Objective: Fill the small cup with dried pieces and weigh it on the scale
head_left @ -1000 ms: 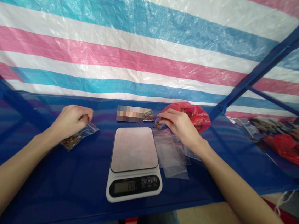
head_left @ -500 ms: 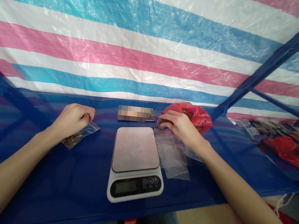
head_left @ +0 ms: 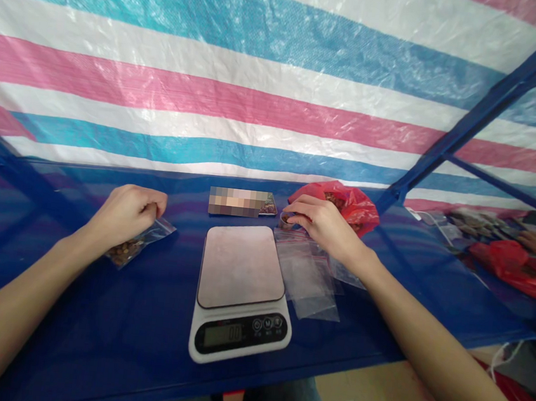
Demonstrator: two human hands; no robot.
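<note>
On the blue counter [head_left: 139, 327], the left hand [head_left: 127, 214] pinches a filled bag [head_left: 139, 245]; the right hand [head_left: 325, 226] grips a small cup [head_left: 286, 219] beside the scale [head_left: 240, 293]. Tilting the cup could spill its contents.

scale [head_left: 241, 296]: white plastic, smooth metal top | bags [head_left: 308, 275]: clear glossy plastic
</note>
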